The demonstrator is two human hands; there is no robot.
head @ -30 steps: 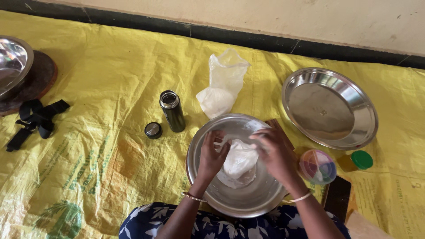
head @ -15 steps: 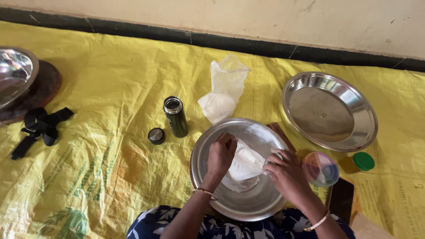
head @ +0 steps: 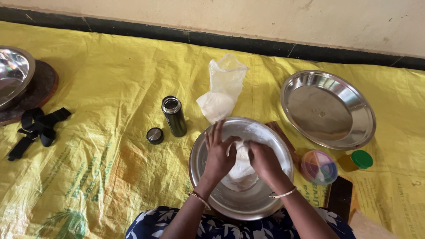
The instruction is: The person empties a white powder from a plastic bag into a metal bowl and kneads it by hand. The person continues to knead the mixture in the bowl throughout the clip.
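A round steel bowl (head: pixel 248 203) sits on the yellow sheet right in front of me, with a lump of white dough (head: pixel 241 170) in it. My left hand (head: pixel 218 155) lies flat on the dough's left side, fingers pointing away from me. My right hand (head: pixel 264 161) is curled over the dough's right side and presses into it. Both wrists carry thin bangles. The flour-dusted inner wall of the bowl shows behind my hands.
A clear plastic bag of flour (head: pixel 221 90) lies just behind the bowl. A dark open flask (head: pixel 173 116) and its cap (head: pixel 155 135) stand to the left. A steel plate (head: pixel 327 108), a round multicolour box (head: pixel 319 167), a green-lidded jar (head: pixel 357 160), black straps (head: pixel 37 128), another steel dish (head: pixel 13 75).
My right hand has come back from the bowl's near right rim onto the dough. Both hands now close on the lump together.
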